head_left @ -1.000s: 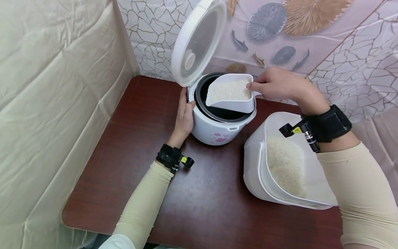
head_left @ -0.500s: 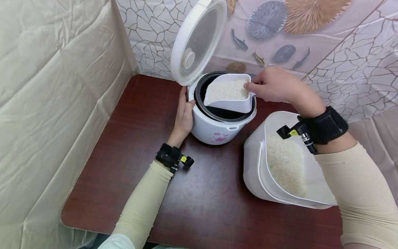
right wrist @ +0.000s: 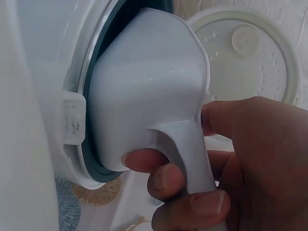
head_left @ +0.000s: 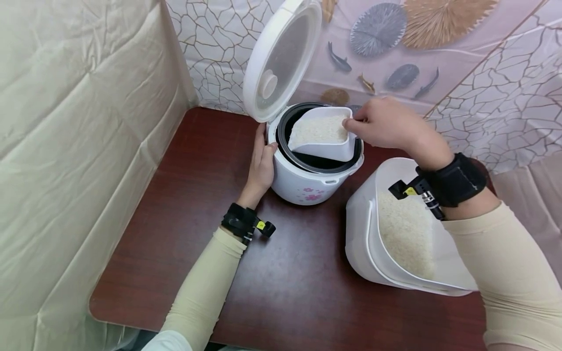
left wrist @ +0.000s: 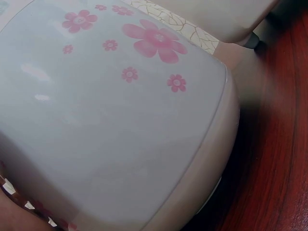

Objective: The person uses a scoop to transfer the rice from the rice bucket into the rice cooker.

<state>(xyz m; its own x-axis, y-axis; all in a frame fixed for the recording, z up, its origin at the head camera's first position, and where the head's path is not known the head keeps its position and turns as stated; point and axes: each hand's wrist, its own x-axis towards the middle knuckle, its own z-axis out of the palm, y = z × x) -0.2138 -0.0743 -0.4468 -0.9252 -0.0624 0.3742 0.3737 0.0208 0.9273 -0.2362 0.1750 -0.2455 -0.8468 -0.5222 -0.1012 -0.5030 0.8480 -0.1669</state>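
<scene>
A white rice cooker (head_left: pixel 307 185) with pink flowers (left wrist: pixel 154 41) stands on the dark red table (head_left: pixel 197 219), its lid (head_left: pixel 278 58) raised. My left hand (head_left: pixel 262 163) rests flat against the cooker's left side. My right hand (head_left: pixel 386 124) grips the handle (right wrist: pixel 192 159) of a white scoop (head_left: pixel 322 134) full of raw rice, held over the cooker's dark inner pot (head_left: pixel 316 161). In the right wrist view the scoop (right wrist: pixel 149 91) sits at the pot's rim, my fingers curled round its handle.
A white bin (head_left: pixel 364 234) holding raw rice (head_left: pixel 406 234) sits at the right, under my right forearm. A cream sheet (head_left: pixel 79 146) walls the left side and a patterned cloth (head_left: pixel 439 58) hangs behind.
My right hand has brought the scoop slightly left and lower into the cooker's opening. The left hand stays on the cooker's side.
</scene>
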